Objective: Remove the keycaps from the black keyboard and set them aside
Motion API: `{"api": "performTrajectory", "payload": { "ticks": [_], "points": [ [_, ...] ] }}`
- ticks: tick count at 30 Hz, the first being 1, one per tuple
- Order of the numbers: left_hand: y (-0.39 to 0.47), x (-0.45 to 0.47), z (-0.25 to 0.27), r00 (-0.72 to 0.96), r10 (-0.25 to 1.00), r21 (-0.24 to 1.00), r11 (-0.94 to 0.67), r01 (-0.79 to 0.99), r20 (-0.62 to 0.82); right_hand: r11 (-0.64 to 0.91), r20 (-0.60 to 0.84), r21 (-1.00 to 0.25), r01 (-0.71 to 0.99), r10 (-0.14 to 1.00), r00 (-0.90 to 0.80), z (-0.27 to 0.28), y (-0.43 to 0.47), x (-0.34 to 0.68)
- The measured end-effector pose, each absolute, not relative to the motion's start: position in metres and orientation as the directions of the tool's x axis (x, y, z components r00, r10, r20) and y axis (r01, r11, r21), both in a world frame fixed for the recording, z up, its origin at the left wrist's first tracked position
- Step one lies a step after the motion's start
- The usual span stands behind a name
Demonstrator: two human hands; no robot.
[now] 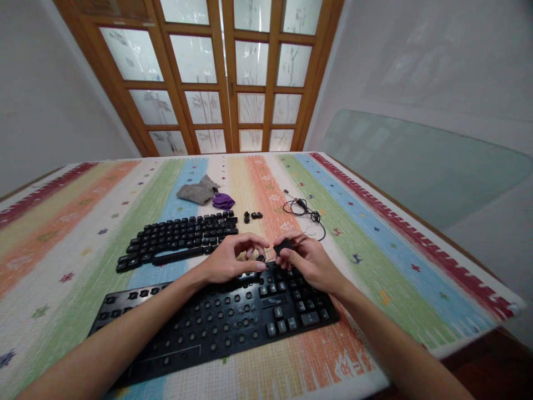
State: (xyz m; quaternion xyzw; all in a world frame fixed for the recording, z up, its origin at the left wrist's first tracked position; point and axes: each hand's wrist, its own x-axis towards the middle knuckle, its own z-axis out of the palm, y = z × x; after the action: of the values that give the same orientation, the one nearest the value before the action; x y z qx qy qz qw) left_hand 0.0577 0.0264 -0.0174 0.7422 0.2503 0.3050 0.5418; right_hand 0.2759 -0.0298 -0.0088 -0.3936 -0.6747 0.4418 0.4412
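A black keyboard [233,316] lies in front of me. Most of its left and middle part is stripped to bare key posts, while keycaps still sit on its right end. Above its upper edge, my left hand [231,258] is curled, with a small black keycap [261,258] at the tips of the thumb and fingers. Close beside it, my right hand [310,258] pinches a small dark flat piece [283,246], whose exact kind I cannot make out. My left forearm covers part of the keyboard.
Loose keycaps [175,236] are laid out in rows behind the keyboard, with several more [253,215] to their right. Further back are a grey cloth [195,192] and a purple cloth [224,201]. A coiled black cable [302,207] lies on the striped tablecloth [358,222].
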Motion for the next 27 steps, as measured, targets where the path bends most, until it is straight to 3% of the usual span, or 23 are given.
{"api": "performTrajectory", "payload": {
  "ticks": [5, 11, 14, 19, 27],
  "points": [
    [0.0239, 0.0580, -0.0172, 0.710, 0.676, 0.946, -0.322, 0.046, 0.195, 0.385, 0.288, -0.890, 0.247, 0.891, -0.350, -0.0111, -0.0318, 0.2713],
    [0.0226, 0.0584, -0.0123, 0.662, 0.691, 0.866, -0.483, 0.125, 0.290, 0.307, 0.239, -0.923, 0.233, 0.930, -0.280, -0.0106, -0.0299, 0.2688],
    [0.0226, 0.0579, -0.0104, 0.661, 0.653, 0.768, -0.615, 0.177, 0.370, 0.260, 0.209, -0.946, 0.192, 0.946, -0.250, -0.0116, -0.0289, 0.2686],
    [0.0230, 0.0577, -0.0146, 0.694, 0.461, 0.551, -0.827, 0.110, 0.553, 0.246, 0.206, -0.948, 0.203, 0.958, -0.198, -0.0124, -0.0274, 0.2682],
    [0.0242, 0.0574, -0.0123, 0.722, 0.408, 0.443, -0.883, 0.155, 0.560, 0.259, 0.228, -0.936, 0.238, 0.962, -0.151, -0.0128, -0.0263, 0.2700]
  ]
}}
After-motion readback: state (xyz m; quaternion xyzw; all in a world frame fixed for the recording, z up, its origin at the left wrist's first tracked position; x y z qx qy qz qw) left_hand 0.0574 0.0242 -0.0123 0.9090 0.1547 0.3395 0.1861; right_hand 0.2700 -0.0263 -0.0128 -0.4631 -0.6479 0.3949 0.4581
